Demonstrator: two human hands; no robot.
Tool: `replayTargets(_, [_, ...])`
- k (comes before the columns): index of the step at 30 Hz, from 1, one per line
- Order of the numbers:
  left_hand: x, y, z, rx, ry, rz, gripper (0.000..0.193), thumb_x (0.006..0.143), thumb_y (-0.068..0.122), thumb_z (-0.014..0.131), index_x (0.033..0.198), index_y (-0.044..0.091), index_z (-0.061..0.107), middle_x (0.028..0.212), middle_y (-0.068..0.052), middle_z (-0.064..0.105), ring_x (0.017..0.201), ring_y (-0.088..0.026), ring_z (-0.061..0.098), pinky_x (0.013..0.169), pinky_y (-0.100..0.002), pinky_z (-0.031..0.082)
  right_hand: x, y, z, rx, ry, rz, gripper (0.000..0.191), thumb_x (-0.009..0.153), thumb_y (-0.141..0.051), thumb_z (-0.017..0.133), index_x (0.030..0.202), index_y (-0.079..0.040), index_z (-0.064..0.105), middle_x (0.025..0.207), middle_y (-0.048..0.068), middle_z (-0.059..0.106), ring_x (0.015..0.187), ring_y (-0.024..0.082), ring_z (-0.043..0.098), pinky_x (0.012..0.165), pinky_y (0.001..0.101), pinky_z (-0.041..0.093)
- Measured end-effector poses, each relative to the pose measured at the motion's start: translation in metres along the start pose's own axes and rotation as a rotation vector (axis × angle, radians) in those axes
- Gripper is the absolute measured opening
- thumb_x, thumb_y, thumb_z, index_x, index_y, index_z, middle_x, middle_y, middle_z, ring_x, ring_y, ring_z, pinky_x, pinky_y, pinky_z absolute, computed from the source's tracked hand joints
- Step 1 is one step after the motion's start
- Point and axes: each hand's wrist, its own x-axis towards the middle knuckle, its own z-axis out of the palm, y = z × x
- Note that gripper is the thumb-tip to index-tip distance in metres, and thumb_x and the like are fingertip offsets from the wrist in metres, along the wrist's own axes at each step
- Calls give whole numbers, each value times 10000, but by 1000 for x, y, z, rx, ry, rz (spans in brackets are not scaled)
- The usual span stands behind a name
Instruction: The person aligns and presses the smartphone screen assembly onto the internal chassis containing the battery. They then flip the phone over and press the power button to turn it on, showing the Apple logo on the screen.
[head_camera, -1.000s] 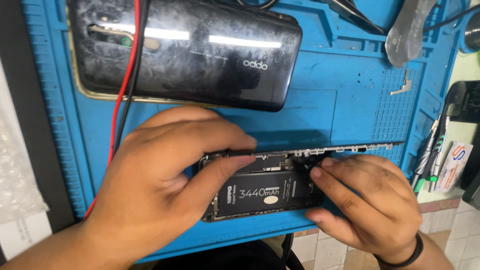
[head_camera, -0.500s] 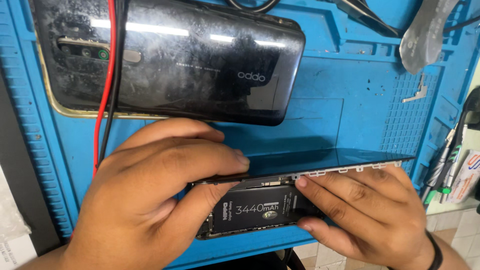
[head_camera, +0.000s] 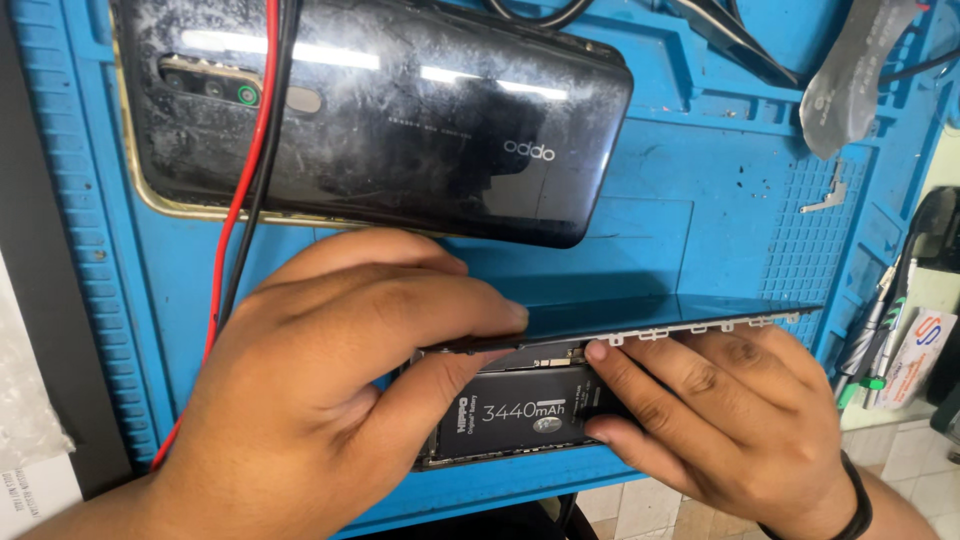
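An opened phone (head_camera: 520, 415) lies at the near edge of a blue work mat (head_camera: 700, 150), its black battery showing inside. A thin dark screen panel (head_camera: 680, 315) is tilted up over it, seen almost edge on. My left hand (head_camera: 320, 390) covers the phone's left end, with the fingers on top of the panel and the thumb beside the battery. My right hand (head_camera: 720, 420) grips the phone's right side, its index fingertip touching the panel's lower edge above the battery.
A second black phone (head_camera: 380, 110) lies back up on the mat's far side. Red and black wires (head_camera: 245, 200) run across it and down the left. Tweezers (head_camera: 730, 40) and a grey strip (head_camera: 850, 70) lie top right. Several tools (head_camera: 880, 330) stand at the right edge.
Both hands stay on the opened phone. The screen panel has lifted higher off the phone body, and the view has shifted slightly.
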Motion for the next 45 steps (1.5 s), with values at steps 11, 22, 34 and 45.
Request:
replayTargets(11, [-1, -1, -1, -3, 2, 21, 239, 823, 25, 736, 1057, 51, 691, 976, -66, 748, 992, -222, 704, 857, -342, 551, 2, -3, 2, -70, 9, -21, 436, 851, -396, 820, 1147, -81, 769, 996, 33, 694, 767, 178, 632, 663, 339, 447])
replayTargets(22, [-1, 1, -1, -8, 7, 2, 233, 829, 32, 741, 1055, 60, 695, 976, -65, 740, 974, -214, 706, 843, -330, 555, 3, -4, 0, -104, 14, -58, 460, 864, -423, 793, 1148, -63, 754, 1018, 55, 709, 792, 204, 657, 717, 338, 497])
replayTargets(34, [0, 2, -2, -6, 8, 9, 224, 823, 29, 743, 1040, 56, 697, 963, -63, 741, 951, -222, 711, 834, -340, 551, 4, -3, 0, -107, 13, -57, 481, 876, -461, 761, 1159, -73, 756, 1021, 48, 708, 786, 191, 652, 700, 323, 482])
replayTargets(45, [0, 3, -1, -16, 20, -8, 218, 826, 31, 758, 1035, 58, 699, 965, -56, 743, 946, -217, 716, 827, -335, 558, 5, -1, -4, -166, -5, -116, 516, 909, -490, 718, 1177, -51, 750, 1036, 57, 707, 799, 191, 645, 723, 336, 496])
